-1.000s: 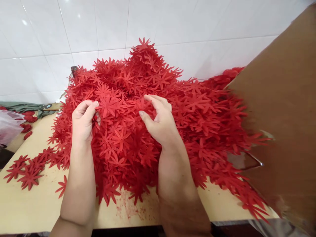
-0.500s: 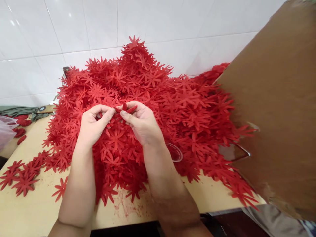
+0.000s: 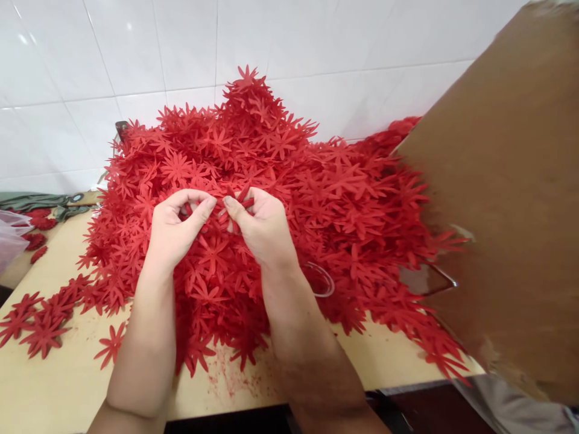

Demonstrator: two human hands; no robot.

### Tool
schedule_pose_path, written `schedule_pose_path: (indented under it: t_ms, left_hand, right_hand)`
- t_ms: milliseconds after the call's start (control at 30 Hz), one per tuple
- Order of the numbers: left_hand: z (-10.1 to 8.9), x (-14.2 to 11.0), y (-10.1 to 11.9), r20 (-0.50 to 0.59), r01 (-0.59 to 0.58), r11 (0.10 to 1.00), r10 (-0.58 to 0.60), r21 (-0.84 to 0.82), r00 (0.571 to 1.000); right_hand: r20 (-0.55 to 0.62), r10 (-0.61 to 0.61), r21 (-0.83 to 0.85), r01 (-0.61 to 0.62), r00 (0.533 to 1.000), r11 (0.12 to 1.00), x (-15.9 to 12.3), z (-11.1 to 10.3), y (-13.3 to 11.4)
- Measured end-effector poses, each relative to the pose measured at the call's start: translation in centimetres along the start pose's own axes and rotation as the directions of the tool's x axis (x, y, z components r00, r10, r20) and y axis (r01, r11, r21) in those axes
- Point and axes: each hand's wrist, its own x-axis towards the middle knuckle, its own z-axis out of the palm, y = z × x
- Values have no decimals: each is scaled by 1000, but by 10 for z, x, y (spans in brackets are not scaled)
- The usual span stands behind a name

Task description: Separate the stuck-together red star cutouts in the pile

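Observation:
Both my hands meet above a big heap of red flower-shaped cutouts [image 3: 280, 144] with long narrow petals. In my right hand [image 3: 265, 223] a red petal cutout [image 3: 246, 202] is pinched between thumb and fingers, its petals poking out around the fingertips. My left hand [image 3: 176, 220] is closed in a pinch close beside it, thumb pressed to the forefinger at the cutout's left edge. Red also shows inside the curl of the left fingers; whether that is the same piece or the heap behind, I cannot tell.
Loose red cutouts [image 3: 47, 331] lie at the table's [image 3: 67, 392] left. A large cardboard box [image 3: 506, 199] stands at the right. A clear plastic ring [image 3: 328, 283] sits in the heap by my right forearm. A white tiled wall [image 3: 344, 36] is behind; a plastic bag [image 3: 11, 238] lies far left.
My left hand has shifted slightly right and my right thumb has moved a little up. The cutout's petals are now more bunched and upright in my right fingers.

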Motion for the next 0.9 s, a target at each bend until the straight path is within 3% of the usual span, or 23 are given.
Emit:
schedule_pose_path:
  t_ms: [200, 400, 533, 700, 900]
  left_hand:
    - [10, -2, 1, 57, 57, 998, -56, -6, 997]
    - [18, -3, -3, 113, 50, 999, -50, 0, 992]
    - [20, -2, -4, 45, 42, 998, -44, 49, 998]
    - [15, 0, -6, -76, 35, 998, -30, 55, 997]
    - [11, 1, -7, -87, 101, 994, -104, -42, 991]
  right_hand:
    - [-20, 11, -105, -13, 1000, 994, 0, -6, -2]
    - [-55, 37, -89, -42, 998, 995, 6, -9, 2]
    - [-23, -3, -5, 3, 1000, 1000, 9, -9, 11]
    - [141, -68, 142, 48, 988, 989, 8, -7, 14]
    - [4, -238, -42, 238, 971, 970, 6, -10, 9]
